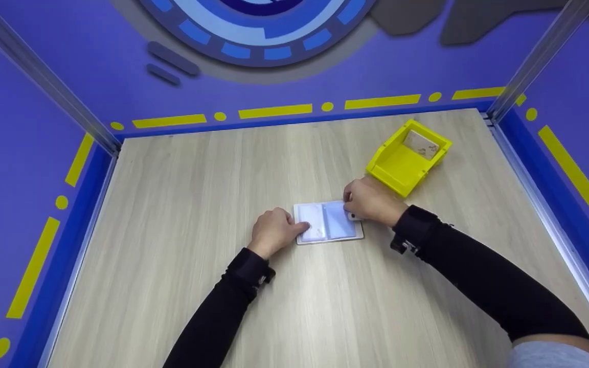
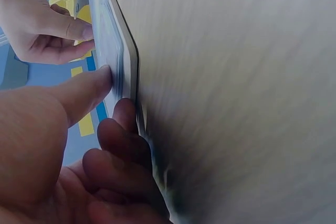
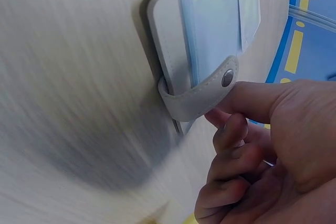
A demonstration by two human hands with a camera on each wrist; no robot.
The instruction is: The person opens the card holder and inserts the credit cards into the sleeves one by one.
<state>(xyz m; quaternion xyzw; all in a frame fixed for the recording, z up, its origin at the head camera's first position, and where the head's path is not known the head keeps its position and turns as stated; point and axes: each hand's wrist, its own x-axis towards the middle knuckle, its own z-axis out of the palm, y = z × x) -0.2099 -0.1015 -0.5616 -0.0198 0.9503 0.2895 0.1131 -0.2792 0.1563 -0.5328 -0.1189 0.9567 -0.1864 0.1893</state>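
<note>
A white card holder (image 1: 328,227) with clear plastic sleeves lies spread out on the table. My left hand (image 1: 274,232) grips its left edge; in the left wrist view the thumb (image 2: 97,85) presses on the sleeve while the curled fingers meet the edge below. At the right side, my right hand (image 1: 374,199) has thumb and fingers together by the holder's upper right corner. Seen from the right wrist, a strap (image 3: 191,100) with a metal snap (image 3: 227,78) bends up over the holder's edge, and the right thumb touches its end. The strap partly hides those fingertips.
A yellow bin (image 1: 399,166) stands beyond my right hand, close to it, with a pale patterned card (image 1: 421,144) leaning inside. Blue panels with metal posts (image 1: 545,61) enclose the wooden table (image 1: 212,179) at the back and both sides.
</note>
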